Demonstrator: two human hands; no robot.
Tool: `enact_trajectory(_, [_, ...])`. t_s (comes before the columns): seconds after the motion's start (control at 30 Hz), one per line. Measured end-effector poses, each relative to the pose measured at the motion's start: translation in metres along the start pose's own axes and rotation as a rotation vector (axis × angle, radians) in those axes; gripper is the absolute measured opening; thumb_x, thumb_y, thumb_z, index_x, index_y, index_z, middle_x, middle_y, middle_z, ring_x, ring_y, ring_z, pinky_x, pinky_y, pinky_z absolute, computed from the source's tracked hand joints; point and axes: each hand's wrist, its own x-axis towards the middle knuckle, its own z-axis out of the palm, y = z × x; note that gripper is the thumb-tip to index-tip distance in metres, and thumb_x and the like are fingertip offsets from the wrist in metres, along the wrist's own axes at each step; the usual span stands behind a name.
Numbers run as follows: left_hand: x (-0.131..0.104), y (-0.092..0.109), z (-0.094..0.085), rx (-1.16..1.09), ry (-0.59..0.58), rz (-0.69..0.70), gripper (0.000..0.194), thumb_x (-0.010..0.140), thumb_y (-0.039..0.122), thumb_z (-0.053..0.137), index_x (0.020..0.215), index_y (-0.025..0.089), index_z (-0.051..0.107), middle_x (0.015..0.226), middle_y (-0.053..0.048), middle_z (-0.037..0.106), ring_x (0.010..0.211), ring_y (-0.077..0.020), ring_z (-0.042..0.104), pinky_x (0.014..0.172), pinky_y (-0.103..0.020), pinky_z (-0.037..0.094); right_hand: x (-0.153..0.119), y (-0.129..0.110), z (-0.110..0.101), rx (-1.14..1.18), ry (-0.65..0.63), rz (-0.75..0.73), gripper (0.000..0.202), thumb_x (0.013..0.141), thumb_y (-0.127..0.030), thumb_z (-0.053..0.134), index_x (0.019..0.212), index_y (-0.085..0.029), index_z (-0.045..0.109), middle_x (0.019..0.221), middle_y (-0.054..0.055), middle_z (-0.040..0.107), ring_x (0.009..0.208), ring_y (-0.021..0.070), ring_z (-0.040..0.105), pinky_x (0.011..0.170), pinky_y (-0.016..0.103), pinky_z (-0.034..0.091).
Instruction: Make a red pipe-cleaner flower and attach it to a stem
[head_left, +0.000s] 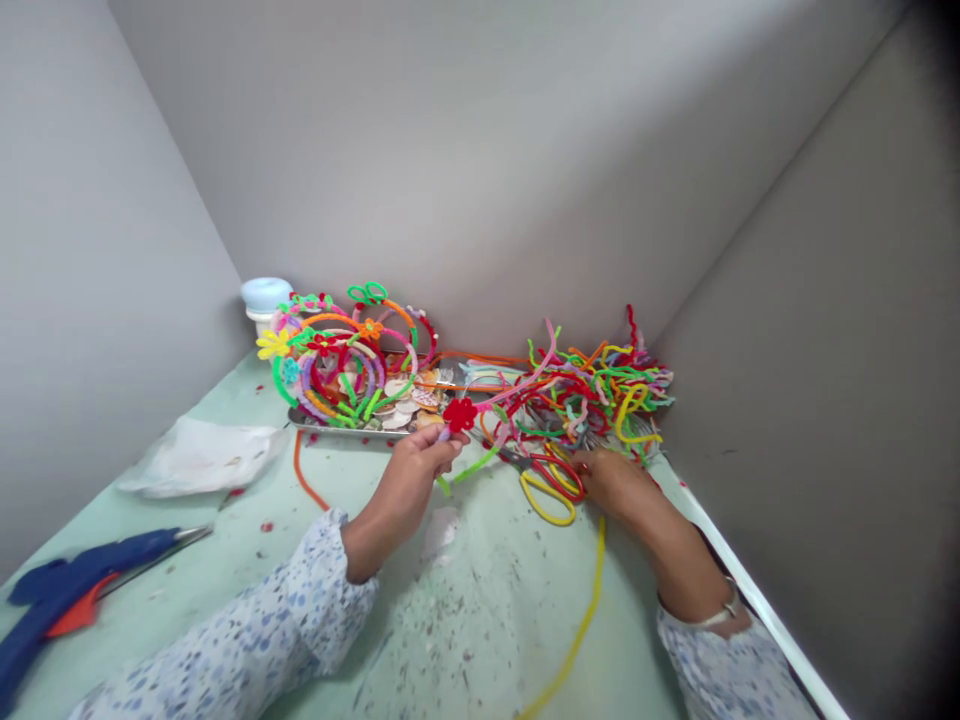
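Note:
My left hand (417, 474) is closed in a pinch on a red pipe-cleaner flower (460, 414), held just above the table. Pink and green fuzzy strands (477, 466) show beside the flower; whether they are joined to it I cannot tell. My right hand (619, 488) has its fingers curled at the front edge of a tangled pile of colourful pipe cleaners (577, 392). Its fingertips are partly hidden there. Beside those fingers lie scissors with yellow and red handles (549, 497). A yellow strand (583, 630) runs along the table below the right hand.
At the back left, headbands wrapped in pipe cleaners (352, 360) rest on a metal tray (352, 432) with flat pale pieces. A blue glue gun (90, 570) lies at left, near a white plastic bag (202, 455). A blue-lidded jar (266, 298) stands behind. Grey walls enclose the table.

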Motion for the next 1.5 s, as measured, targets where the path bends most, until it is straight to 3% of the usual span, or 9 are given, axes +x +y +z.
enact_trajectory(0.13, [-0.001, 0.002, 0.001, -0.009, -0.005, 0.006, 0.002, 0.072, 0.017, 0.062, 0.071, 0.018, 0.060, 0.072, 0.004, 0.055, 0.059, -0.0104, 0.039, 0.060, -0.025, 0.031, 0.001, 0.005, -0.003, 0.045, 0.072, 0.059, 0.020, 0.076, -0.014, 0.049, 0.082, -0.017, 0.068, 0.082, 0.011, 0.069, 0.075, 0.0212, 0.062, 0.062, 0.027, 0.035])
enact_trajectory(0.3, [-0.004, 0.004, 0.003, 0.011, -0.029, 0.030, 0.006, 0.074, 0.021, 0.064, 0.078, 0.019, 0.061, 0.078, 0.003, 0.058, 0.067, -0.0115, 0.045, 0.064, -0.024, 0.034, -0.010, -0.005, -0.026, 0.210, 0.226, 0.057, 0.022, 0.084, -0.021, 0.043, 0.099, -0.017, 0.059, 0.089, 0.009, 0.068, 0.078, 0.0184, 0.062, 0.068, 0.026, 0.041])
enact_trajectory(0.37, [-0.006, 0.005, 0.005, 0.034, -0.037, 0.035, 0.010, 0.073, 0.021, 0.066, 0.081, 0.020, 0.060, 0.079, 0.004, 0.057, 0.069, -0.0113, 0.046, 0.067, -0.024, 0.035, -0.020, -0.020, -0.034, 0.396, 0.182, -0.036, 0.021, 0.086, -0.030, 0.043, 0.099, -0.020, 0.055, 0.081, 0.002, 0.067, 0.067, 0.0141, 0.060, 0.061, 0.023, 0.043])
enact_trajectory(0.47, [-0.011, 0.004, 0.010, 0.041, -0.037, 0.021, 0.017, 0.070, 0.021, 0.070, 0.081, 0.020, 0.058, 0.078, 0.004, 0.055, 0.071, -0.0112, 0.048, 0.069, -0.023, 0.037, -0.034, -0.048, -0.040, 0.938, 0.006, -0.180, 0.021, 0.080, -0.036, 0.052, 0.093, -0.020, 0.053, 0.066, -0.002, 0.062, 0.052, 0.0113, 0.053, 0.050, 0.023, 0.041])
enact_trajectory(0.57, [-0.016, 0.002, 0.015, 0.054, -0.093, 0.012, 0.020, 0.069, 0.025, 0.073, 0.082, 0.020, 0.058, 0.078, 0.004, 0.055, 0.071, -0.0114, 0.049, 0.069, -0.024, 0.038, -0.042, -0.072, -0.036, 1.114, -0.029, -0.217, 0.022, 0.073, -0.034, 0.059, 0.089, -0.020, 0.055, 0.063, -0.004, 0.059, 0.050, 0.0099, 0.052, 0.048, 0.022, 0.041])
enact_trajectory(0.8, [-0.021, -0.008, 0.019, 0.051, -0.144, -0.009, 0.028, 0.068, 0.028, 0.078, 0.082, 0.019, 0.055, 0.078, 0.004, 0.055, 0.068, -0.0103, 0.050, 0.063, -0.023, 0.038, -0.050, -0.102, -0.017, 1.120, 0.019, -0.221, 0.022, 0.071, -0.033, 0.063, 0.088, -0.020, 0.060, 0.069, -0.004, 0.058, 0.060, 0.0111, 0.055, 0.053, 0.023, 0.047])
enact_trajectory(0.97, [-0.020, -0.007, 0.017, 0.076, -0.165, -0.012, 0.019, 0.070, 0.023, 0.073, 0.079, 0.018, 0.058, 0.071, 0.005, 0.052, 0.062, -0.0090, 0.046, 0.059, -0.022, 0.034, -0.050, -0.100, -0.021, 1.120, -0.078, -0.257, 0.020, 0.071, -0.032, 0.060, 0.086, -0.019, 0.061, 0.065, -0.004, 0.058, 0.057, 0.0103, 0.053, 0.054, 0.023, 0.044])
enact_trajectory(1.23, [-0.019, -0.007, 0.016, 0.143, -0.168, -0.043, 0.011, 0.071, 0.023, 0.068, 0.070, 0.018, 0.059, 0.064, 0.006, 0.050, 0.057, -0.0100, 0.043, 0.057, -0.024, 0.032, -0.047, -0.092, -0.026, 1.166, -0.088, -0.290, 0.012, 0.067, -0.026, 0.058, 0.078, -0.020, 0.056, 0.061, -0.006, 0.054, 0.053, 0.0083, 0.048, 0.053, 0.022, 0.038])
enact_trajectory(1.5, [-0.019, -0.002, 0.019, -0.037, -0.148, -0.076, 0.013, 0.076, 0.027, 0.068, 0.077, 0.019, 0.057, 0.070, 0.005, 0.050, 0.056, -0.0085, 0.040, 0.055, -0.024, 0.032, -0.044, -0.096, -0.019, 1.197, 0.029, -0.208, 0.014, 0.067, -0.026, 0.059, 0.079, -0.020, 0.057, 0.061, -0.006, 0.055, 0.055, 0.0090, 0.050, 0.055, 0.023, 0.040])
